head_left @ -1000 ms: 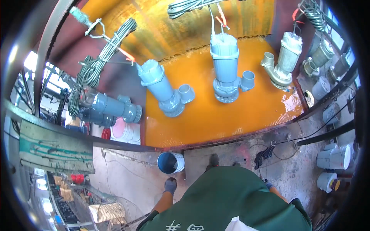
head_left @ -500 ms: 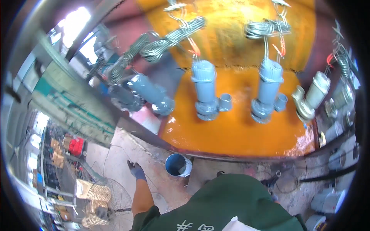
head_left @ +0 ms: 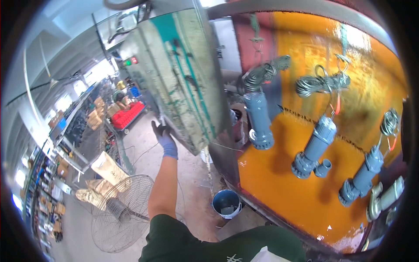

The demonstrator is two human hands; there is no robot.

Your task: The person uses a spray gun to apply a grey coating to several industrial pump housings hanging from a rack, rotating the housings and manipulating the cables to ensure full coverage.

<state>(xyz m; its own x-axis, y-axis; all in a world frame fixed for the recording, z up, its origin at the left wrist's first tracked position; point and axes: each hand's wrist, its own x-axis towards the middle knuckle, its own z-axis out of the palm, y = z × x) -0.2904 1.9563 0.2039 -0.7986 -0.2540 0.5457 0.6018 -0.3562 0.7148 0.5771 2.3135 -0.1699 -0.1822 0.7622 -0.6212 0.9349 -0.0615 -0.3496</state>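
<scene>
Left hand: the left hand (head_left: pixel 165 140), in a blue-grey glove with dark fingers, is raised at the panel's lower left edge; at least 2 fingers stand apart, but I cannot tell whether any of them pinch or touch that edge.
Right hand: out of view, so its grip cannot be told.
Panel: the pale streaked panel (head_left: pixel 176 74), with a green patch and green runs down its face, stands directly above and beside the raised fingers, tilted in view.
Forearm: bare, reaching up from a dark green sleeve (head_left: pixel 172 238).
Bucket: the white bucket (head_left: pixel 227 204), blue inside with something grey in it, stands on the floor to the right of the forearm.
Fan: a round wire-cage fan (head_left: pixel 120 214) stands to the left of the forearm, near tan sacks (head_left: pixel 107 170).
Pumps: 3 grey-blue pumps (head_left: pixel 315 146) hang on the right, well apart from the hand, 1 paler pump (head_left: pixel 387 198) beyond them.
Coils: bundled grey cables (head_left: pixel 323 84) hang above the 3 grey-blue pumps.
Backdrop: a glossy orange surface (head_left: pixel 279 196) lies below the pumps.
Far left: red bins (head_left: pixel 127 116) sit on a wheeled cart, with brown cartons (head_left: pixel 94 118) nearby.
</scene>
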